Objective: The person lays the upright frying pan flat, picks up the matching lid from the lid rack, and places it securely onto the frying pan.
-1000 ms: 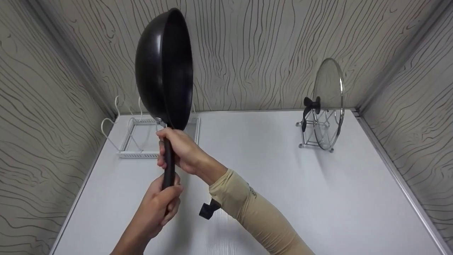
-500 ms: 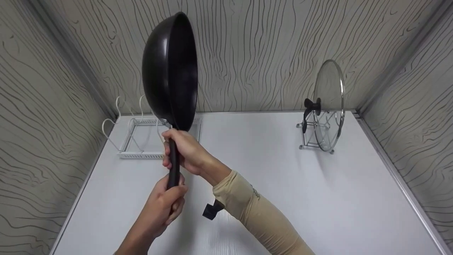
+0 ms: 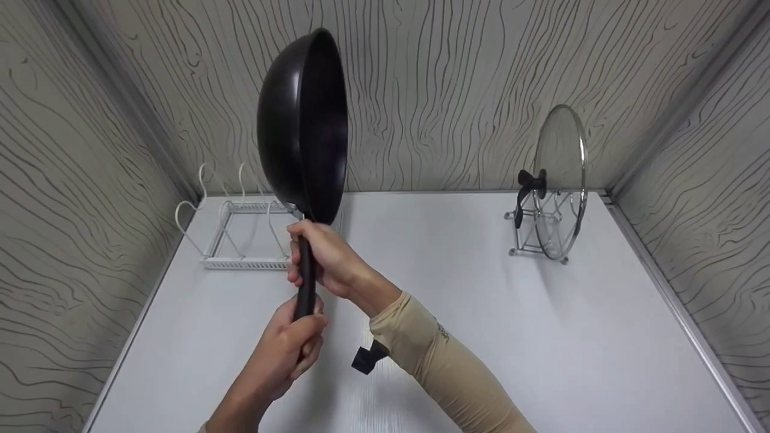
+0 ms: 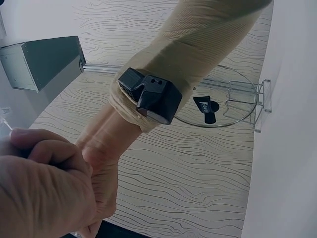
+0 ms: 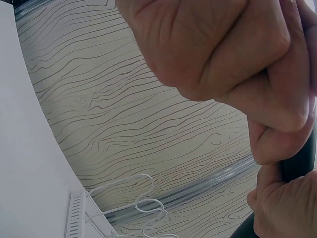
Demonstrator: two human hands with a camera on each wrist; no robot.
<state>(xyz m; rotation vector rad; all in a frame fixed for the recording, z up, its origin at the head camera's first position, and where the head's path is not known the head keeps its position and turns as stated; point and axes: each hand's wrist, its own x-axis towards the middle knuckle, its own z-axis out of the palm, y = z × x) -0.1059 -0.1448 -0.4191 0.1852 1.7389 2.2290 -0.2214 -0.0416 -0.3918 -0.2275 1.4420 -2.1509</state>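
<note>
Raised over the table is a black wok (image 3: 283, 120), its bowl up and its hollow facing right. Low on its dark handle, my left hand (image 3: 283, 349) grips with curled fingers. Above it, my right hand (image 3: 331, 255) holds the same handle just under the bowl; the beige sleeve (image 3: 445, 367) crosses in from the lower right. The right wrist view shows both hands close together around the handle (image 5: 297, 166). Partly behind the wok, a white wire rack (image 3: 240, 263) stands at the back left of the table.
At the back right, a glass lid (image 3: 559, 180) with a black knob (image 3: 532, 180) stands on edge in a small metal stand (image 3: 529, 246). Wood-patterned panels (image 3: 433, 90) wall the white table (image 3: 457, 288) behind and at both sides. A black wrist camera (image 3: 367, 358) hangs under my right forearm.
The wok and both hands have moved to the right and slightly down in the head view, showing more of the white rack. The grip on the handle looks the same.
</note>
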